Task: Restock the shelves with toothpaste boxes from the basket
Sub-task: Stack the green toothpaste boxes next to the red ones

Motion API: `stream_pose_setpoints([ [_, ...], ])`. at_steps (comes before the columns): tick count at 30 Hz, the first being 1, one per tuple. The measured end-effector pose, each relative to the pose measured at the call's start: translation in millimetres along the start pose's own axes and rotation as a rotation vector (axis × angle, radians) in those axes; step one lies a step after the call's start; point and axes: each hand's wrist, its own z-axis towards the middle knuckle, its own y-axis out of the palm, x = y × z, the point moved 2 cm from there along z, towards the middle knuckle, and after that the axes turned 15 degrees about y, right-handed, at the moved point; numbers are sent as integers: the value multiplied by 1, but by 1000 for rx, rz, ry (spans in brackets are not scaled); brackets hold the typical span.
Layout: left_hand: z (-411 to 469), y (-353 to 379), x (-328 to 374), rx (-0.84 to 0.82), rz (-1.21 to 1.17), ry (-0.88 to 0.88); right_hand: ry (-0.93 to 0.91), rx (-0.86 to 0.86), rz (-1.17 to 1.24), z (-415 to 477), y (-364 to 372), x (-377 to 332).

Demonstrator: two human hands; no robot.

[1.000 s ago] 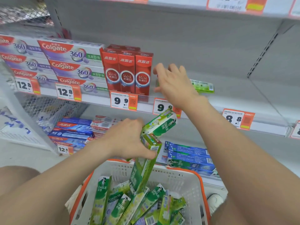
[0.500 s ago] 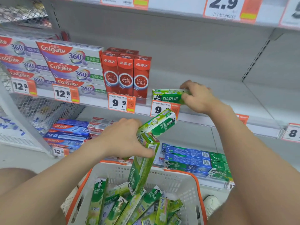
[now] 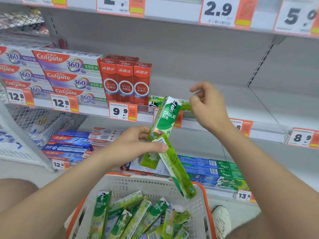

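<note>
My left hand [image 3: 136,149] grips a bunch of green Darlie toothpaste boxes above the basket; one box [image 3: 165,116] sticks up and another [image 3: 177,171] slants down to the right. My right hand [image 3: 207,104] hovers with loosely curled fingers and holds nothing, just in front of the middle shelf [image 3: 269,130]. A green Darlie box [image 3: 155,101] lies flat on that shelf, right of the red boxes and partly hidden behind the raised box. The white basket with orange rim [image 3: 205,195] below holds several more green boxes [image 3: 131,219].
Colgate 360 boxes [image 3: 69,66] are stacked at the left of the middle shelf, with three upright red boxes [image 3: 125,81] beside them. The lower shelf carries blue and green boxes [image 3: 212,171]. Price tags line the shelf edges. A white shoe [image 3: 222,219] shows beside the basket.
My right hand let go of the Darlie box on the middle shelf and pulled back toward me. My left hand raised its bundle of boxes slightly.
</note>
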Motion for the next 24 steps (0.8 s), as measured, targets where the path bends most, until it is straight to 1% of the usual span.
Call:
stream_pose_setpoints([
  [1, 0, 6, 2, 1, -93, 8, 136, -106, 90, -11, 3, -3],
  [3, -1, 16, 6, 15, -248, 21, 360, -404, 261, -33, 11, -2],
  [4, -1, 19, 6, 30, -306, 23, 398, -505, 324, -42, 14, -1],
  [5, -1, 22, 6, 42, -356, 33, 388, -545, 349, -48, 16, 2],
  [7, 0, 26, 5, 65, -415, 57, 335, -494, 309, -52, 17, 8],
  [9, -1, 30, 4, 103, -404, 79, 352, -458, 304, -53, 18, 14],
  [12, -5, 38, 5, 114, -387, 80, 446, -521, 437, -59, 23, 26],
  [14, -5, 40, 4, 94, -390, 97, 496, -501, 539, -64, 22, 28],
  [15, -4, 40, 3, 96, -393, 99, 490, -468, 574, -65, 20, 28],
  [16, -4, 40, 3, 100, -394, 97, 428, -410, 541, -67, 17, 28],
  [17, -4, 41, 3, 97, -388, 99, 315, -332, 447, -67, 13, 28],
  [20, -4, 40, -3, 129, -357, 94, -113, -117, 22, -61, -1, 29],
  [21, -2, 37, -5, 154, -341, 97, -206, -74, -96, -59, -5, 29],
  [22, -2, 35, -5, 185, -334, 98, -217, -58, -140, -58, -8, 29],
  [23, -1, 33, -6, 218, -338, 89, -143, -68, -113, -57, -9, 29],
  [24, 2, 31, -9, 250, -362, 78, 11, -109, -11, -59, -10, 27],
])
